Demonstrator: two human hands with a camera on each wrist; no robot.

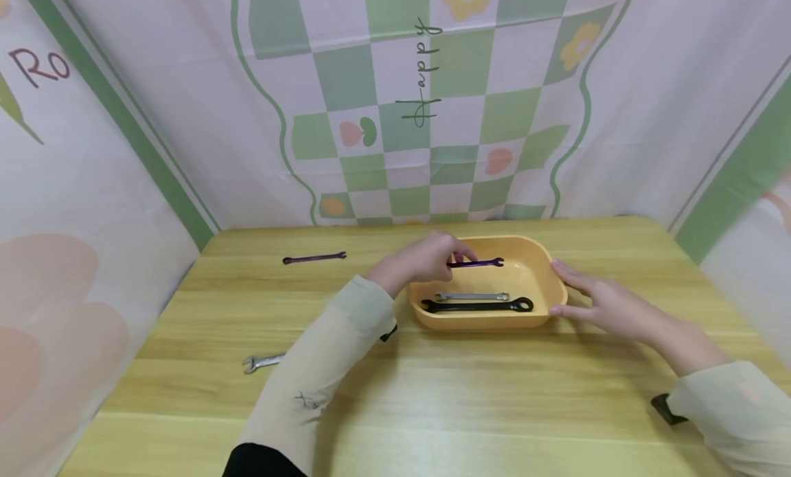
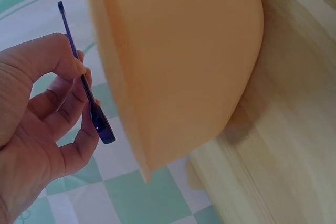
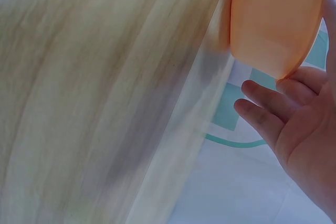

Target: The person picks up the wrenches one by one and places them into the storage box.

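My left hand point(image 1: 426, 259) pinches a purple wrench point(image 1: 488, 263) between thumb and fingers, over the yellow tray point(image 1: 482, 321). In the left wrist view the purple wrench point(image 2: 88, 88) slants down across the fingers, beside the tray's outer wall point(image 2: 184, 66). A small silver wrench point(image 1: 472, 296) and a larger black wrench point(image 1: 478, 305) lie side by side in the tray, near its front wall. At the tray's right end, my right hand point(image 1: 612, 309) touches the rim with its fingers extended; the right wrist view shows these fingers point(image 3: 265, 119) loosely spread.
On the wooden table point(image 1: 494, 408), another purple wrench point(image 1: 315, 258) lies at the back left. A silver wrench point(image 1: 264, 362) sits nearer the front left, partly hidden by the left sleeve point(image 1: 327, 360). Patterned cloth point(image 1: 346, 79) hangs behind the table and along both sides.
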